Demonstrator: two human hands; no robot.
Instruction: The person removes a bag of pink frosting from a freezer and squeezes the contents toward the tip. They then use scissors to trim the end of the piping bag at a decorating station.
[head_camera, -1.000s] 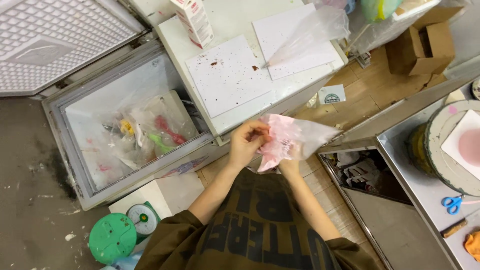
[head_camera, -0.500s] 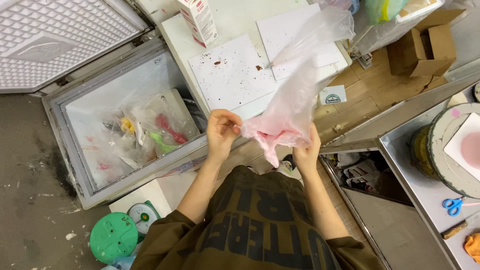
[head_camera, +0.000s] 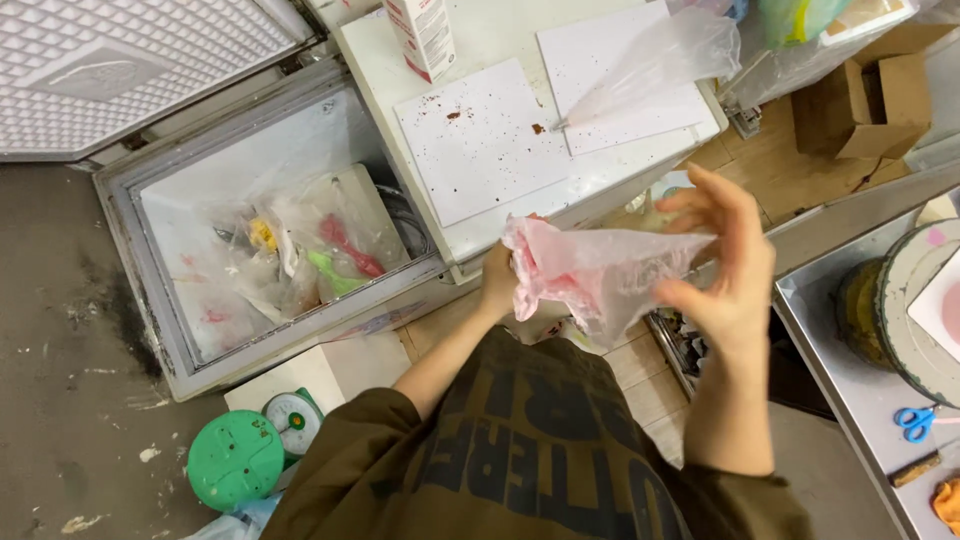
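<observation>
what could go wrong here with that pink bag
1. The left hand pinches only one bunched end of the bag, and the right hand is open at the other end, so it could slip and fall.
2. The pink smears inside could squeeze out onto the sleeve.
3. The open freezer sits right beside, so a dropped bag might land in it.

open chest freezer (head_camera: 180, 260), white counter (head_camera: 500, 30), concrete floor (head_camera: 60, 420)

A white-and-red carton (head_camera: 422, 35) stood upright at the white counter's (head_camera: 500, 30) far edge. An open brown cardboard box (head_camera: 872, 105) sat at upper right.
</observation>
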